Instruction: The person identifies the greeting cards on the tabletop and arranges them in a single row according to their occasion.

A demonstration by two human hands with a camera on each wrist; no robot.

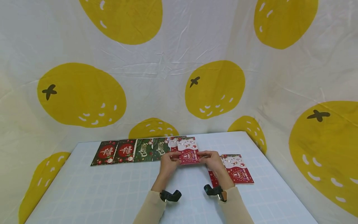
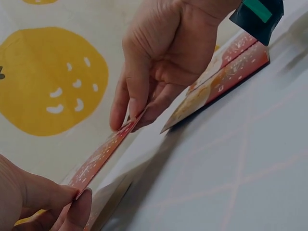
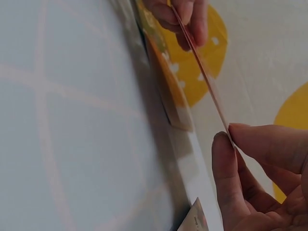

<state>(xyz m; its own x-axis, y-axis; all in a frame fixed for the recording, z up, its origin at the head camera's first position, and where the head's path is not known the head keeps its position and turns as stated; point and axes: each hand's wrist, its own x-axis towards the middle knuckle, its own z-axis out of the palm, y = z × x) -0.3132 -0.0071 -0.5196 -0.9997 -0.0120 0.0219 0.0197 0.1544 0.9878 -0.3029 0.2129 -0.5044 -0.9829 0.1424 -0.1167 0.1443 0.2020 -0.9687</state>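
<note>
A red-and-white Christmas card [image 1: 188, 146] is held up over the far part of the table, one hand at each side. My left hand [image 1: 169, 163] pinches its left edge between thumb and fingers. On the opposite edge, my right hand [image 1: 213, 161] pinches it the same way. Seen nearly edge-on in the right wrist view, the held card [image 3: 207, 77] looks thin and stands off the table. Behind it, partly hidden, another red-and-white card [image 1: 173, 143] ends a row with two green cards [image 1: 143, 150] and two dark red cards [image 1: 106, 152].
More red-and-white cards [image 1: 240, 174] lie overlapping on the right of the table, partly behind my right wrist. The pale blue gridded table [image 1: 112, 193] meets a white cloth [image 1: 156, 93] printed with yellow fruit along its back and right.
</note>
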